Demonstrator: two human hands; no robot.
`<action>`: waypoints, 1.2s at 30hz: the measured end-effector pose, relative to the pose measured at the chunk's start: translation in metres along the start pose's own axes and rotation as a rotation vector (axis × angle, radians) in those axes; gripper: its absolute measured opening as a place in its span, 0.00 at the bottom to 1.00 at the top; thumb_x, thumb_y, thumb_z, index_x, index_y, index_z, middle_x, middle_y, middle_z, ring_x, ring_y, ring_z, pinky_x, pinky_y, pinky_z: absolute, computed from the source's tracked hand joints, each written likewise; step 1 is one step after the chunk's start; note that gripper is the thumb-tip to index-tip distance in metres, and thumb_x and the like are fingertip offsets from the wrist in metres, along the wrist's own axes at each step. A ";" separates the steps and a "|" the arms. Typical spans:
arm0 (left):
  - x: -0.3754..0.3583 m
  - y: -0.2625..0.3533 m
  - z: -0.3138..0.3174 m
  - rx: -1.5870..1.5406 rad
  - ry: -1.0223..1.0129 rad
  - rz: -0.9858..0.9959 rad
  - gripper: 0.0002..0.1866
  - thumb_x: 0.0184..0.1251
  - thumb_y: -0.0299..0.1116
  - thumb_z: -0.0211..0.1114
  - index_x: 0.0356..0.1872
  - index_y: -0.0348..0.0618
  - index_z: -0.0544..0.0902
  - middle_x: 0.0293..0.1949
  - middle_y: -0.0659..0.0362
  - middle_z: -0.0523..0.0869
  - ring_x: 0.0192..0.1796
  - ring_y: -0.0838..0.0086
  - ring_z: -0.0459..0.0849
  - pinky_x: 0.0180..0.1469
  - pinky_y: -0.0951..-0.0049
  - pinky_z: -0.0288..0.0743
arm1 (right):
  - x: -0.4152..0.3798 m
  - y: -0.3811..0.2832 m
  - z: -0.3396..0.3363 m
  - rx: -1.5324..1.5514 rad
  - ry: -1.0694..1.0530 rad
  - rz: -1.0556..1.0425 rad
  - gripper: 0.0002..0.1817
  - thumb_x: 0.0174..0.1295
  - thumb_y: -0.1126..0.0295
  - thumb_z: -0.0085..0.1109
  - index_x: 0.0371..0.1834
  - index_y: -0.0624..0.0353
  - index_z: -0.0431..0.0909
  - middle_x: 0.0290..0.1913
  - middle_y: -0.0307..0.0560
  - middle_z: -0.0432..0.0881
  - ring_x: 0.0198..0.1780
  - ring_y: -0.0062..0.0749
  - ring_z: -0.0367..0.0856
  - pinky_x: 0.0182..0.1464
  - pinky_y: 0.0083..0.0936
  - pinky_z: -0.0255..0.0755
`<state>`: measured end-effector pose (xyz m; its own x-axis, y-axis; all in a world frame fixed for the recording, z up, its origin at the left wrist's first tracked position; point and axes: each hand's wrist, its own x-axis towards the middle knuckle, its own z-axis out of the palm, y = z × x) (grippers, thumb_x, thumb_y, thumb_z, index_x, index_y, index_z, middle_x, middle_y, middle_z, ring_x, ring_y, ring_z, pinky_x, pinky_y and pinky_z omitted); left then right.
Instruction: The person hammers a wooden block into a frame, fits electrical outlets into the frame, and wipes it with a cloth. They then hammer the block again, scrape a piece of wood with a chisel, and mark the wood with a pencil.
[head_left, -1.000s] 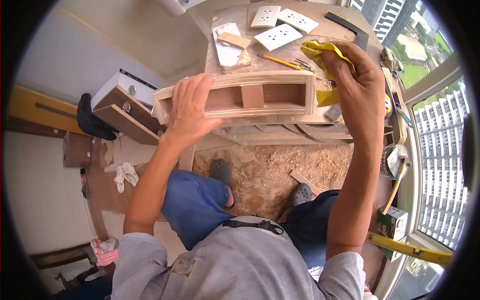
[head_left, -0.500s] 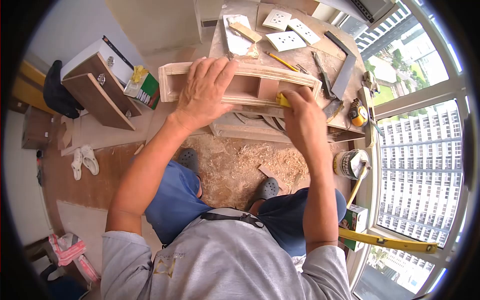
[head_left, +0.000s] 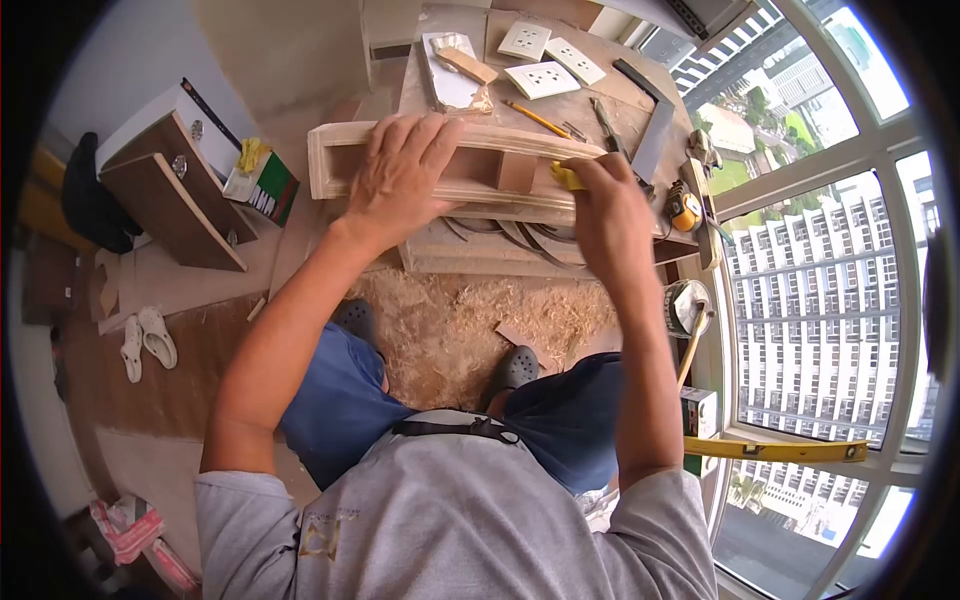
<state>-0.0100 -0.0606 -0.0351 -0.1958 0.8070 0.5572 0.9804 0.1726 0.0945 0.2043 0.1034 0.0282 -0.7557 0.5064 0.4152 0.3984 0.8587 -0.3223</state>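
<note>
A long, shallow wooden frame (head_left: pixel 330 165) with a slightly curved edge and an inner divider lies across the near side of the workbench. My left hand (head_left: pixel 402 170) grips its left half, fingers over the far edge and thumb toward the near edge. At the right end, my right hand (head_left: pixel 610 205) pinches a small yellow piece of sandpaper (head_left: pixel 566 176) against the frame. That hand covers the frame's right corner and part of the sandpaper.
Behind the frame, the workbench (head_left: pixel 505 100) carries several white socket plates (head_left: pixel 543 80), a pencil (head_left: pixel 540 119), a square (head_left: pixel 652 130) and a tape measure (head_left: pixel 684 208). Wood shavings (head_left: pixel 450 320) cover the floor. Right, a paint can (head_left: pixel 684 308) and a yellow level (head_left: pixel 775 450) stand near the window.
The camera view has shifted, so the bench and room appear farther left. My right hand and the sandpaper have moved slightly toward the frame's far edge; my left hand keeps its hold.
</note>
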 end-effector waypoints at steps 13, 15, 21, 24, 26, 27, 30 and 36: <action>0.001 0.002 -0.001 0.073 0.014 0.016 0.53 0.44 0.40 0.86 0.77 0.44 0.70 0.66 0.55 0.75 0.71 0.58 0.70 0.80 0.54 0.58 | 0.001 0.025 -0.007 0.240 -0.059 -0.097 0.15 0.68 0.83 0.56 0.53 0.60 0.88 0.49 0.56 0.83 0.50 0.56 0.86 0.55 0.44 0.78; 0.003 0.001 0.000 0.084 0.014 0.013 0.53 0.44 0.40 0.86 0.77 0.45 0.70 0.66 0.55 0.75 0.71 0.58 0.70 0.80 0.54 0.58 | 0.001 0.016 -0.005 0.250 0.043 0.028 0.13 0.71 0.80 0.57 0.53 0.59 0.88 0.51 0.56 0.84 0.49 0.54 0.87 0.53 0.45 0.79; -0.001 0.003 0.000 0.040 0.008 -0.012 0.55 0.43 0.39 0.87 0.77 0.45 0.69 0.69 0.56 0.73 0.74 0.58 0.68 0.82 0.53 0.57 | -0.003 0.004 0.023 0.115 -0.133 -0.010 0.11 0.69 0.79 0.59 0.50 0.64 0.86 0.49 0.60 0.84 0.51 0.62 0.85 0.55 0.46 0.78; 0.002 0.003 0.000 0.025 0.006 -0.018 0.54 0.44 0.41 0.87 0.77 0.44 0.69 0.69 0.55 0.74 0.74 0.58 0.68 0.82 0.53 0.56 | -0.007 0.016 -0.001 0.179 -0.272 -0.147 0.11 0.69 0.80 0.58 0.51 0.66 0.85 0.47 0.60 0.83 0.49 0.58 0.85 0.53 0.41 0.77; 0.003 0.000 0.001 0.011 0.002 -0.045 0.54 0.45 0.41 0.87 0.77 0.43 0.69 0.69 0.55 0.73 0.74 0.58 0.68 0.82 0.53 0.56 | -0.007 0.013 -0.002 0.192 0.193 -0.021 0.12 0.67 0.81 0.59 0.51 0.63 0.87 0.47 0.57 0.84 0.48 0.57 0.85 0.51 0.43 0.78; 0.004 -0.002 0.002 -0.003 -0.018 -0.037 0.53 0.47 0.42 0.86 0.77 0.41 0.69 0.69 0.54 0.74 0.74 0.58 0.68 0.82 0.53 0.55 | -0.005 0.009 -0.001 0.258 0.314 0.014 0.14 0.68 0.83 0.59 0.54 0.63 0.87 0.46 0.56 0.84 0.46 0.51 0.85 0.50 0.39 0.78; 0.005 -0.004 0.003 -0.026 -0.033 -0.059 0.52 0.49 0.42 0.85 0.77 0.38 0.70 0.69 0.53 0.74 0.73 0.59 0.68 0.83 0.54 0.54 | -0.002 -0.005 0.024 0.248 0.217 -0.060 0.15 0.67 0.83 0.61 0.55 0.62 0.87 0.47 0.55 0.83 0.46 0.50 0.86 0.51 0.37 0.78; 0.004 -0.004 0.004 0.080 -0.056 -0.039 0.50 0.52 0.40 0.84 0.77 0.39 0.70 0.68 0.54 0.75 0.73 0.59 0.70 0.84 0.54 0.55 | -0.017 -0.005 0.048 0.155 0.005 -0.275 0.17 0.64 0.85 0.61 0.54 0.61 0.88 0.48 0.56 0.83 0.45 0.53 0.87 0.48 0.41 0.82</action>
<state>-0.0150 -0.0561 -0.0361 -0.2371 0.8288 0.5068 0.9677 0.2476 0.0479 0.1899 0.0866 -0.0183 -0.8213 0.2580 0.5089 0.0955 0.9415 -0.3232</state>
